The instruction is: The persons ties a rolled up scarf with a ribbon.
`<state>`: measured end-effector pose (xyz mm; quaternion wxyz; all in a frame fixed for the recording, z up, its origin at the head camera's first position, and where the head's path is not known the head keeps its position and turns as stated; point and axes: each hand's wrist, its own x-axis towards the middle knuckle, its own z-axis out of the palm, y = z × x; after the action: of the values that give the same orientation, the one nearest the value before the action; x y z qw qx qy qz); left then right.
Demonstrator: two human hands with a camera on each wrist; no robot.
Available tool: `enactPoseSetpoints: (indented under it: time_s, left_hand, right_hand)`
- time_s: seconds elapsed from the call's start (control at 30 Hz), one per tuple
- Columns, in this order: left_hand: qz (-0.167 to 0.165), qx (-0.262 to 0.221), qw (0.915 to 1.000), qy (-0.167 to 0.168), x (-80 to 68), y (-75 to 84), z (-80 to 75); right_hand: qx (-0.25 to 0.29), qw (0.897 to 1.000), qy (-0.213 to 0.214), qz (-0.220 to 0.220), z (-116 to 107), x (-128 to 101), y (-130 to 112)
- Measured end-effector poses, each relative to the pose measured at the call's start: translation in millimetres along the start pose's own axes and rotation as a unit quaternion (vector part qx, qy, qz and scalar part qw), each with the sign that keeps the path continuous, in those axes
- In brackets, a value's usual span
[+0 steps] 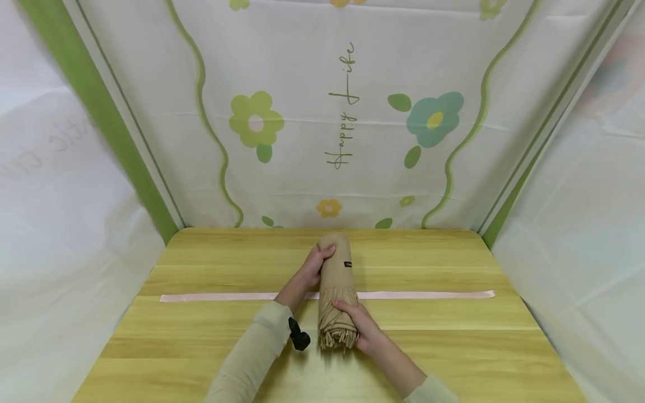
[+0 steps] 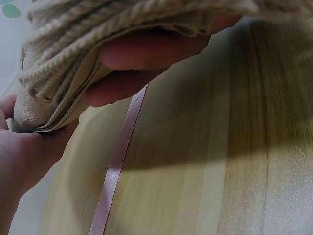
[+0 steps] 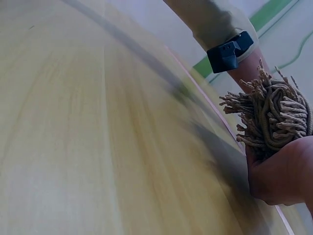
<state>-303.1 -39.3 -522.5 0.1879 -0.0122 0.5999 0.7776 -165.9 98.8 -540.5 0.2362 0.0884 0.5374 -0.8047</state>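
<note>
Lengthwise, rolled scarf [image 1: 336,291] points away, fringe nearest, crossing ribbon [image 1: 428,294].

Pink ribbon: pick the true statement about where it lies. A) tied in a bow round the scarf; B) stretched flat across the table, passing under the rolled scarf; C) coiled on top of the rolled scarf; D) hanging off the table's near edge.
B: the pink ribbon runs straight across the table, left to right, and the rolled scarf held by both hands crosses over it.
</note>
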Motion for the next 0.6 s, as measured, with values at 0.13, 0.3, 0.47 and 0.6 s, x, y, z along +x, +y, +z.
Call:
enactPoseSetpoints:
  time_s: [0.13, 0.3, 0.47, 0.6]
  left_hand:
    - [0.0, -0.001, 1.0, 0.002, 1.9, -0.2, 1.0]
    - [0.005, -0.001, 1.0, 0.007, 3.9, -1.7, 1.9]
    - [-0.003, -0.01, 0.9998, 0.016, 8.3, -5.6, 0.2]
    - [-0.011, -0.01, 0.9997, 0.02, 12.2, -7.2, -1.4]
  right_hand:
    - [0.003, 1.0, 0.003, 0.0, -2, 3, 2]
    - [0.004, 1.0, 0.009, -0.002, -4, 7, 3]
    - [0.01, 1.0, 0.004, 0.006, -4, 8, 2]
    - [0.018, 1.0, -0.004, 0.013, -5, 11, 0]
